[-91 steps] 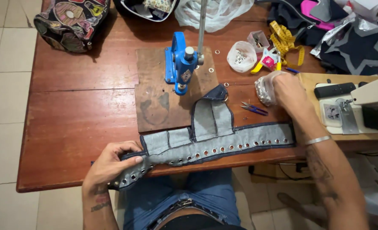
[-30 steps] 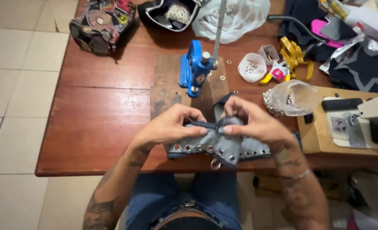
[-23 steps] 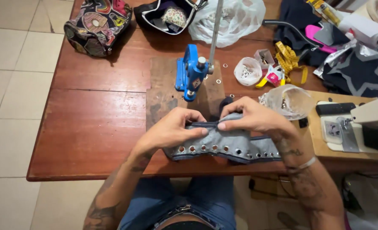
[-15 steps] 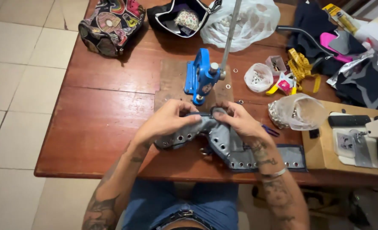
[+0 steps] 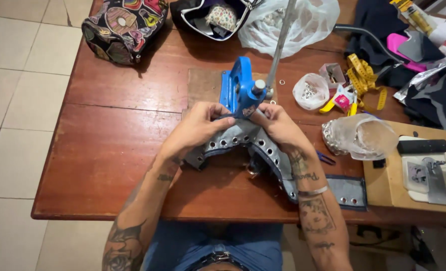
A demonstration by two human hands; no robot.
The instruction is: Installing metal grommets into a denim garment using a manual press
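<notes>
Both hands now hold the grey denim strip [image 5: 243, 143] up under the blue press [image 5: 239, 93]; a moment ago it lay lower, near the table edge. Left hand [image 5: 195, 128] and right hand [image 5: 278, 125] pinch the strip's top edge, so a spot sits ready beneath the press. Just right of the right hand rests a clear bag [image 5: 361, 136].

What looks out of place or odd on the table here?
A few loose metal eyelets lie scattered on the wooden table beside the blue hand press, outside their small clear bag. Nothing looks damaged.
</notes>
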